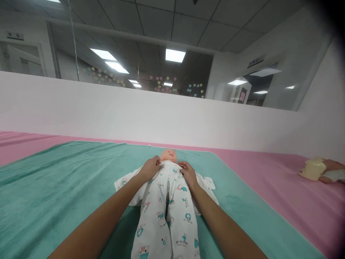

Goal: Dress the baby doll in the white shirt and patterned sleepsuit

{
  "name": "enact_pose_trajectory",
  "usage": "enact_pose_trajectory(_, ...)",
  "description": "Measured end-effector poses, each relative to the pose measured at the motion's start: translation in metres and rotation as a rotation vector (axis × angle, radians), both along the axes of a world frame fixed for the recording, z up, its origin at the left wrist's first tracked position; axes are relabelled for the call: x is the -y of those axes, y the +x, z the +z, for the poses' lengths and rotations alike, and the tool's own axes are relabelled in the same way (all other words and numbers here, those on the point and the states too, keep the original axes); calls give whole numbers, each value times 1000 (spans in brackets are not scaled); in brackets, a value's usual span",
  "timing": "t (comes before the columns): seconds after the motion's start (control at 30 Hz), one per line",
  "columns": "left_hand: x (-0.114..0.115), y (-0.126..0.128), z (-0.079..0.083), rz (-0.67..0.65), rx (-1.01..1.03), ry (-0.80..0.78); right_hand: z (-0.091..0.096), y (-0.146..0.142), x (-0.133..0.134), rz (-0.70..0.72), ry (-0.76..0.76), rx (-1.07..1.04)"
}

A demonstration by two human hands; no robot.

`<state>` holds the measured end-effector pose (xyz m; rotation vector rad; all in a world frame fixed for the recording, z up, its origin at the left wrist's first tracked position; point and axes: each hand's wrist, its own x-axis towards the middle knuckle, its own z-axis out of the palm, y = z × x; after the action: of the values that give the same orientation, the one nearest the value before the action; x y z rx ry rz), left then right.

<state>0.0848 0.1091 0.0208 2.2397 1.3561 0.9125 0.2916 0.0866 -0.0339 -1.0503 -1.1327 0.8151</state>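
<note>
A baby doll [168, 155] lies on its back, with only its head bare above a white printed sleepsuit [157, 212]. The sleepsuit has small teal and pink figures and runs down towards me. My left hand [149, 169] lies on the suit's upper chest by the collar, its fingers gathered on the cloth. My right hand [188, 173] sits on the opposite side of the chest, fingertips at the neckline. A white garment [208, 187] spreads out under the doll on both sides.
A teal towel [54, 180] lies under the doll on a pink padded surface [269, 169]. At far right, another person's hand [330, 171] holds a cream-coloured object [312, 169]. A low white wall [134, 115] stands beyond, topped by glass with heart stickers [167, 82].
</note>
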Motion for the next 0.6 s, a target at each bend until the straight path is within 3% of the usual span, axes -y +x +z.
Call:
enact_pose_trajectory(0.23, 23, -14, -8, -13, 100, -42, 0, -3, 32, 103, 35, -84)
enact_pose_trajectory(0.37, 47, -30, -23, -56, 274, -122, -1, -7, 58, -44, -30, 43)
enact_pose_trajectory(0.5, 64, -52, -31, -92, 211, -286, -3, -2, 75, -223, -109, 265)
enact_pose_trajectory(0.6, 70, -64, -30, -247, 107, -264, -5, 5, 83, -156, -201, 340)
